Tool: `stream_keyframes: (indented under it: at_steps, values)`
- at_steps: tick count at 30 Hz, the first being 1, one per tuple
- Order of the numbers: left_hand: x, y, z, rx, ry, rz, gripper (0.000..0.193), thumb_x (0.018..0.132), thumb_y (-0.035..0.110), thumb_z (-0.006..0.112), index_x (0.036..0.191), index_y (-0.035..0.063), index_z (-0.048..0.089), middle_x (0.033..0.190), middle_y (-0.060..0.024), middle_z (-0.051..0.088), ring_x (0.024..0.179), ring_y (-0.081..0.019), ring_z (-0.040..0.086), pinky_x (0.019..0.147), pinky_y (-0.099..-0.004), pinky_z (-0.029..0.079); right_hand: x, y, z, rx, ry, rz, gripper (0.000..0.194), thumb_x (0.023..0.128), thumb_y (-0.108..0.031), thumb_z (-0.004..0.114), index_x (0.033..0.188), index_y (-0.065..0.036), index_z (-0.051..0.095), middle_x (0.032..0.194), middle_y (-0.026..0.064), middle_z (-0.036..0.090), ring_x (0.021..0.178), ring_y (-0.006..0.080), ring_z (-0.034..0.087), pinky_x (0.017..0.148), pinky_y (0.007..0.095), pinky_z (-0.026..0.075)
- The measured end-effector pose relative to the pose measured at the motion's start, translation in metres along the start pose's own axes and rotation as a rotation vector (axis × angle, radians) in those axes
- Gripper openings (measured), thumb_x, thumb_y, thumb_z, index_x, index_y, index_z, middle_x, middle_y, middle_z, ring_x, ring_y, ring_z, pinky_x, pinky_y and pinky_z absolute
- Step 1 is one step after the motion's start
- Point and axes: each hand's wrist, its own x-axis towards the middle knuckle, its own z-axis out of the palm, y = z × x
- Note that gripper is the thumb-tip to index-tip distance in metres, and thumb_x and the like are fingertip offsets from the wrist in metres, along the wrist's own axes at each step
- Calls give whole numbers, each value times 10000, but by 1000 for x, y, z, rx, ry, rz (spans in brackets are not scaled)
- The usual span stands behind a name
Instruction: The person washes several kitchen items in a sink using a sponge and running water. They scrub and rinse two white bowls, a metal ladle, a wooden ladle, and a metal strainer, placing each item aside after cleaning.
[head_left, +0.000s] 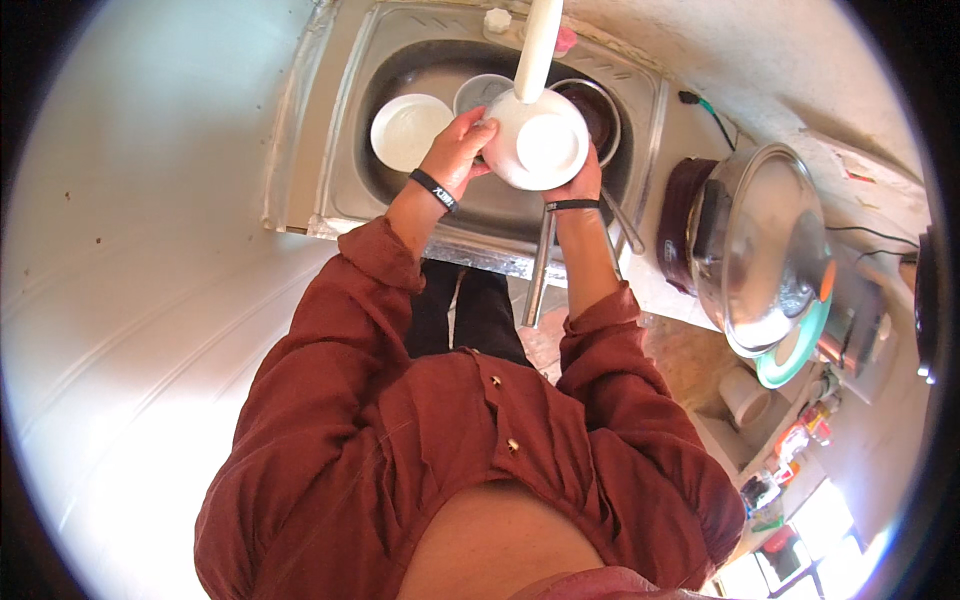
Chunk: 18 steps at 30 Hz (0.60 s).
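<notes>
Over a stainless steel sink (341, 150), both my hands hold a white bowl (501, 161) with its footed underside facing up. The fingers and thumb of my left hand (457, 150) grip its left rim. At its lower right edge is my right hand (581, 176), partly hidden by the bowl. The end of a white faucet spout (538, 52) overlaps the bowl's top edge. In the basin behind lie a white bowl or dish (411, 133) at the left, another white bowl (480, 90) partly covered, and a dark-interior metal pot (611, 112) at the right.
Metal handles (540, 277) jut over the sink's front edge. Right of the sink stand a dark red appliance (679, 225), a large pan with a domed lid (772, 240) and a green-rimmed plate (810, 345). A pale panel (172, 187) rises at the left.
</notes>
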Motion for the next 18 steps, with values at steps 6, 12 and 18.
stream_keyframes:
  at_steps: [6, 12, 18]
  values:
    - [3, -4, -14, -172, -10, -95, 608, 817, 462, 534, 1275, 106, 352, 1175, -94, 437, 1047, -251, 442, 867, -476, 396, 9, -4, 3, -104, -30, -25, 441, 898, -383, 395, 1119, -16, 499, 1103, 116, 561, 996, 239, 543, 874, 372, 433]
    - [-12, 31, -31, -216, -6, -470, 850, 718, 718, 420, 1272, 80, 331, 1149, -148, 470, 1047, -331, 497, 851, -509, 419, -12, 24, 55, -1066, -224, -502, 196, 868, -196, 542, 752, -50, 602, 600, -8, 506, 605, 50, 448, 514, 229, 381]
    - [-7, 33, -34, -141, -68, -306, 553, 790, 419, 494, 1250, 133, 383, 1138, -92, 497, 978, -247, 536, 786, -446, 476, -30, 28, 41, -1789, -730, -902, 191, 795, -255, 595, 768, -66, 611, 689, 112, 591, 673, 255, 586, 577, 316, 432]
